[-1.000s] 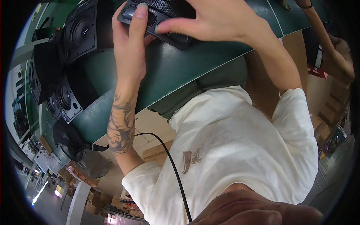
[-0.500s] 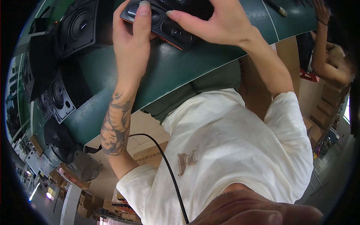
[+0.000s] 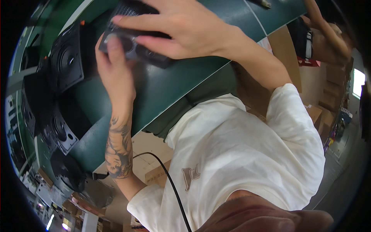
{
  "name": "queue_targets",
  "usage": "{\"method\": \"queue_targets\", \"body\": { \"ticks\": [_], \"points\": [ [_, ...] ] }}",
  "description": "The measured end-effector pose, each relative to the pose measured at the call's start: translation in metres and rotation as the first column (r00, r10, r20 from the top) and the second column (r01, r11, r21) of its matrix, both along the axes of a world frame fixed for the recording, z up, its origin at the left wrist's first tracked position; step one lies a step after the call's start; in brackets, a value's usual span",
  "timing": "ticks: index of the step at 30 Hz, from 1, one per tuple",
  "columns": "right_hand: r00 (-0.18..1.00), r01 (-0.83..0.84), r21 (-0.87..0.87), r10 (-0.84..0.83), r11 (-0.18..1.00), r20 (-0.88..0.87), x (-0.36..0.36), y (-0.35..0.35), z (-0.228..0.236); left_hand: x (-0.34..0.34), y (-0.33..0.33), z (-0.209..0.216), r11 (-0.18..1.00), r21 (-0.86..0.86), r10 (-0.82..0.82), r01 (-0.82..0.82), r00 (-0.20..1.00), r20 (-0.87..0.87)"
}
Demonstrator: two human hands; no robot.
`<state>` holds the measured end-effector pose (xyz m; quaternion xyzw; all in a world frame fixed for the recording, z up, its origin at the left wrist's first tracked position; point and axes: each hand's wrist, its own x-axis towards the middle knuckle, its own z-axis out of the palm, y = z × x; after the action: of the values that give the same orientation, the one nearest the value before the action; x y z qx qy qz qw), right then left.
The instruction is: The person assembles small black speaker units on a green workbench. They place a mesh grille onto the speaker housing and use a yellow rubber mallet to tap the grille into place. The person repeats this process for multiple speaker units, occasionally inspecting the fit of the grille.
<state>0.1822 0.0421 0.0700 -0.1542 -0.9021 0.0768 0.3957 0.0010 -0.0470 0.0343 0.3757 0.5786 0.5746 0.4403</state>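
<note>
A black speaker part (image 3: pixel 148 56) with rounded recesses in its face is held tilted above the green table (image 3: pixel 166 85). My left hand (image 3: pixel 116 67) grips its left end, the thumb on top and the fingers behind. Across the upper side reaches my right hand (image 3: pixel 189 31), closed on the same part with thumb and forefinger apart along its face. A dark mesh surface (image 3: pixel 133 9) shows just beyond the right fingers; whether it belongs to the same piece I cannot tell. Both fingertips are slightly smeared by motion.
Black box speakers stand on the left of the table, one (image 3: pixel 67 60) nearest my left hand, another (image 3: pixel 63 131) lower down. A black cable (image 3: pixel 170 178) hangs before my shirt. Another person's arm (image 3: pixel 328 34) is at the far right, near cardboard boxes (image 3: pixel 334 85).
Both hands and the speaker part have shifted left and down in the picture. My right hand now lies further across the part. The whole view has turned slightly.
</note>
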Motion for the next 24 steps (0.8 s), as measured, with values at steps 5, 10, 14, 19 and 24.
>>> {"method": "queue_targets", "body": {
  "ticks": [5,10,14,19,24],
  "points": [
    [0.946,-0.012,-0.140,-0.034,0.990,-0.322,-0.006,0.009,-0.011,0.001,0.000,0.008,0.998,-0.059,0.027,-0.023,0.997,0.070],
    [0.999,0.026,0.123,-0.030,0.992,0.032,0.005,0.000,-0.002,0.001,0.003,0.000,0.999,-0.029,0.026,-0.024,0.995,0.093],
    [0.870,-0.129,-0.044,0.092,0.991,-0.484,0.001,0.011,0.023,-0.004,0.002,-0.001,0.998,-0.048,0.049,-0.045,0.994,0.094],
    [0.608,-0.699,-0.705,-0.418,0.122,-0.675,0.049,0.003,0.065,-0.003,0.004,0.003,0.997,-0.081,0.023,-0.011,0.988,0.152],
    [0.494,-0.869,-0.449,-0.399,-0.207,-0.772,0.086,0.020,0.030,-0.008,0.006,0.005,0.998,-0.049,-0.027,0.034,0.988,0.150]
  ]
}}
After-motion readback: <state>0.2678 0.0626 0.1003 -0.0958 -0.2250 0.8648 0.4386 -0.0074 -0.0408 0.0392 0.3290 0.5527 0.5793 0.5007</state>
